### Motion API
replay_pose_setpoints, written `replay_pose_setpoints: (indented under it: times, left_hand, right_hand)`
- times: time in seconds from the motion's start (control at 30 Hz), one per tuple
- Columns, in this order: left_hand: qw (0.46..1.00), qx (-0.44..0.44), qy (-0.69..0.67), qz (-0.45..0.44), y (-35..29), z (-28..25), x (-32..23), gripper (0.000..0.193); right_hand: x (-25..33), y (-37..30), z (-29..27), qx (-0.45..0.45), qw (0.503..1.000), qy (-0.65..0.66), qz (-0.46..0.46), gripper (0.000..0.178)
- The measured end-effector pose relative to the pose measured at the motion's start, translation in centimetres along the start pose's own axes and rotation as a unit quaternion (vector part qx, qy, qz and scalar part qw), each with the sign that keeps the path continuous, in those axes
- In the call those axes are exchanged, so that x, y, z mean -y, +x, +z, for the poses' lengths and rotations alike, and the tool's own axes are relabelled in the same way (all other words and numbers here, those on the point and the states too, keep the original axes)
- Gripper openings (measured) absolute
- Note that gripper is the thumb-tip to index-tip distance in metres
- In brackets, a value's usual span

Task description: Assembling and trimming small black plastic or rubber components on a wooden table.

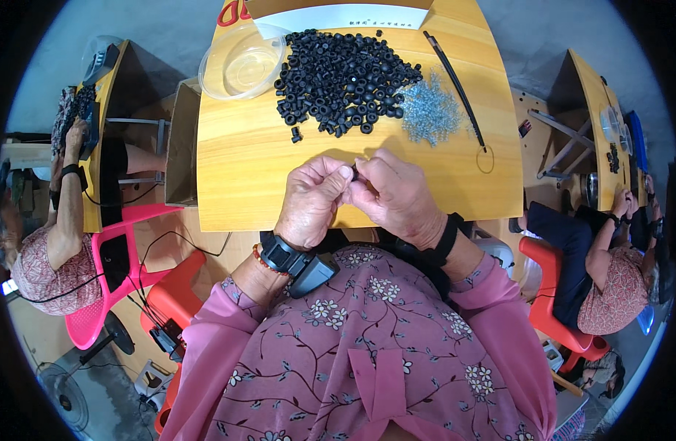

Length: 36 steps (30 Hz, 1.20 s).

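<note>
My left hand [313, 198] and my right hand [401, 195] meet over the near edge of the yellow table, their fingertips pinched together. Between them a small black part [355, 172] shows, mostly covered by the fingers; it looks like the pieces in the pile. Just beyond lies a wide heap of small black rubber-like rings and caps [338, 81]. One loose black piece [297, 134] sits at its near left. To the right of the heap is a mound of tiny clear-bluish pieces [431, 110].
A round clear plastic tub [244, 65] stands left of the heap. A thin black rod [455, 88] with a loop at its near end lies on the right. An open box [345, 16] is at the back. Other people work at side tables, left and right.
</note>
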<state>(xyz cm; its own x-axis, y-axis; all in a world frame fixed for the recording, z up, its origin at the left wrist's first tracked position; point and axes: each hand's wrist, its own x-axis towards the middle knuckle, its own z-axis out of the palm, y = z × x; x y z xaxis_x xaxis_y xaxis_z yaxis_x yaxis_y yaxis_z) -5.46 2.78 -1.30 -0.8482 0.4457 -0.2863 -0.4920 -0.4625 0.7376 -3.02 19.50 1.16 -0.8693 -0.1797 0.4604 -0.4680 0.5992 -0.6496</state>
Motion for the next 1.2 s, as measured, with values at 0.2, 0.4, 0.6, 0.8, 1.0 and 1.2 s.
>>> replay_pose_setpoints:
  times: [0.2, 0.4, 0.6, 0.8, 1.0, 1.2]
  left_hand:
    - [0.999, -0.004, 0.033, 0.013, -0.4, 0.9, -0.3, 0.011]
    - [0.999, -0.008, 0.030, 0.008, -0.3, 1.4, -0.4, 0.012]
    - [0.999, -0.004, -0.013, -0.036, 0.0, 0.7, -0.6, 0.013]
    - [0.998, 0.000, 0.007, -0.069, 0.3, 0.9, -1.3, 0.012]
    - [0.997, 0.005, 0.060, -0.037, 0.3, 0.7, -0.8, 0.014]
    - [0.997, -0.015, 0.080, 0.007, 0.2, 0.8, 0.2, 0.014]
  right_hand:
    - [-0.5, -0.1, -0.1, 0.023, 0.999, -0.014, -0.028, 0.023]
    - [-0.2, -0.3, 0.0, 0.017, 0.998, -0.051, -0.040, 0.022]
    - [-1.4, -0.9, -0.3, 0.003, 0.994, 0.097, 0.053, 0.026]
    - [-1.7, -0.9, -0.2, 0.002, 0.986, 0.142, 0.090, 0.026]
    - [-1.2, -0.4, -0.4, 0.005, 0.997, 0.071, 0.023, 0.029]
    - [-1.4, -0.2, -0.3, 0.011, 1.000, 0.012, -0.015, 0.027]
